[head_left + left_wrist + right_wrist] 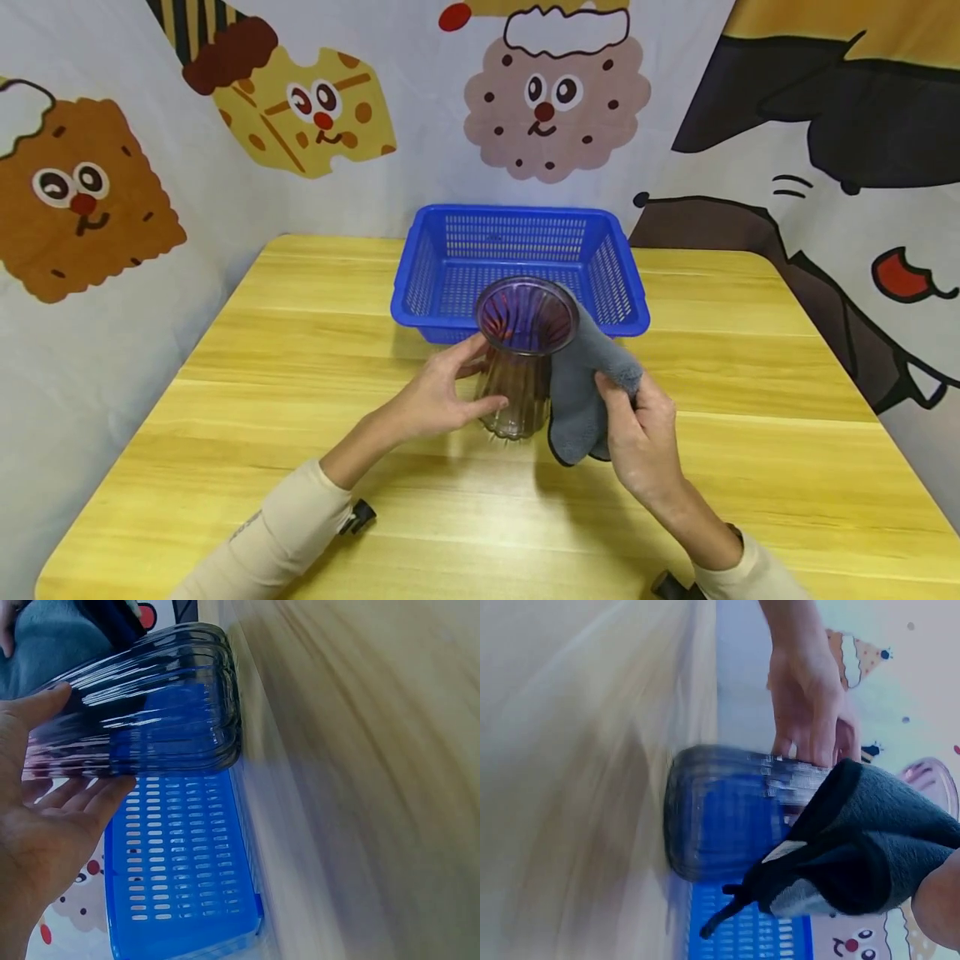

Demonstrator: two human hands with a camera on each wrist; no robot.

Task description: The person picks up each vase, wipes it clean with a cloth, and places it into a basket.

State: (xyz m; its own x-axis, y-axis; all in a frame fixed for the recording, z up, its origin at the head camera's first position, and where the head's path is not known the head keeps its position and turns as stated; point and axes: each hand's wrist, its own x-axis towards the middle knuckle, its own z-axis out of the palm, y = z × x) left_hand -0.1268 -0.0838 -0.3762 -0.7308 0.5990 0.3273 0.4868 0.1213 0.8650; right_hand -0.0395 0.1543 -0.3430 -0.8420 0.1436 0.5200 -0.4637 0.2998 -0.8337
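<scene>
A ribbed, purple-tinted glass vase [513, 387] stands tall with its flared mouth upward, in the middle of the head view. My left hand [435, 396] grips it from the left side, thumb in front and fingers behind. In my right hand [645, 433] is a grey cloth [581, 387] with dark edging, pinched between thumb and fingers. The cloth hangs down along the vase's right side and overlaps part of its rim. In the left wrist view the vase's base [214, 697] is close over the table; the right wrist view shows the folded cloth [900, 814] beside the glass.
Behind the vase, a blue plastic basket [435, 322] with slotted walls sits on the wooden table [315, 350]. A curtain [435, 108] printed with cartoon food hangs around the table's back and sides.
</scene>
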